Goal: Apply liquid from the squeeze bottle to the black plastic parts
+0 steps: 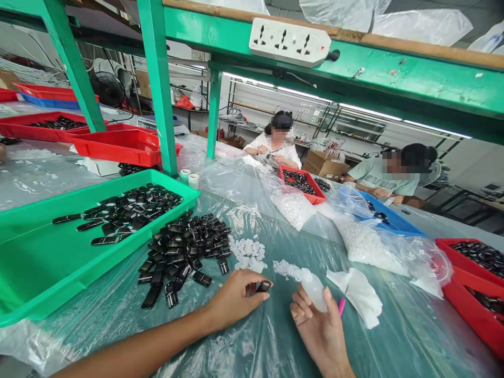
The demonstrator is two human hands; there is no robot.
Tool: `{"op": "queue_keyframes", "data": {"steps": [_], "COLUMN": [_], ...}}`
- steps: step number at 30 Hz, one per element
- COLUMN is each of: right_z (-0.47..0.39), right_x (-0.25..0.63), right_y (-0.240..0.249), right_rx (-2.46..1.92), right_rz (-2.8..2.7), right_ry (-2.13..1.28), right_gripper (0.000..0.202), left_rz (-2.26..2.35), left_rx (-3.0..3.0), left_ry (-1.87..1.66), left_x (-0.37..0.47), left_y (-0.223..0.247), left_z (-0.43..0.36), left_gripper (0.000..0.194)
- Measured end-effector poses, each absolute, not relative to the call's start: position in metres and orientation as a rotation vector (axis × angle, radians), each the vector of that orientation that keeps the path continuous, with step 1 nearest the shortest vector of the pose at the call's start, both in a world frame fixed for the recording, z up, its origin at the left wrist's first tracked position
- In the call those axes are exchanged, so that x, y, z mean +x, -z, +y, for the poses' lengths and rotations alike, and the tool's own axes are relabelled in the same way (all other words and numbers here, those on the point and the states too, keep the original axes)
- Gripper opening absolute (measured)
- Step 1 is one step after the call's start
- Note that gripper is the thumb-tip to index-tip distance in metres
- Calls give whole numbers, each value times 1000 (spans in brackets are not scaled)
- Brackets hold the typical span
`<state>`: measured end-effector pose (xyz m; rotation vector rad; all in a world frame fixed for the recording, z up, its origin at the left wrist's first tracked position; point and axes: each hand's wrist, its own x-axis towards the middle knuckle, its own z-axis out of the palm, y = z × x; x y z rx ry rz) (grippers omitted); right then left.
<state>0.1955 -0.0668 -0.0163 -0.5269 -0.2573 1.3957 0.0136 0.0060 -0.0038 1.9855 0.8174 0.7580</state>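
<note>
Green rectangular plastic tray [43, 257]: far left, bearing glossy black oblong pieces [137, 207].
Loose black heap [185, 244]: just beside the tray.
Left hand [240, 294]: thumb and fingers pinch one short black piece [264, 286]; its visible end points right, long axis seemingly sideways, partly hidden.
Right hand [318, 320]: curled round a translucent white plastic bottle [314, 292], right of and apart from the piece; axis slants upper left to lower right.
</note>
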Motion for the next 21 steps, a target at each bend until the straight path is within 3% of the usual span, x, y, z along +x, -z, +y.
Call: {"op": "queue_keyframes", "data": {"steps": [3, 21], "right_z": [-65, -71], "right_x": [193, 190], "right_y": [19, 22], "right_rx": [-551, -1162], "right_rz": [-184, -689], "right_ry": [-1375, -1124], "right_gripper": [15, 27], "left_rz": [799, 719], "left_rx": [2015, 2037], "left_ry": [-714, -631], "left_x": [14, 15], "left_y": [4, 3], "left_z": [1, 0], "left_gripper": [21, 26]}}
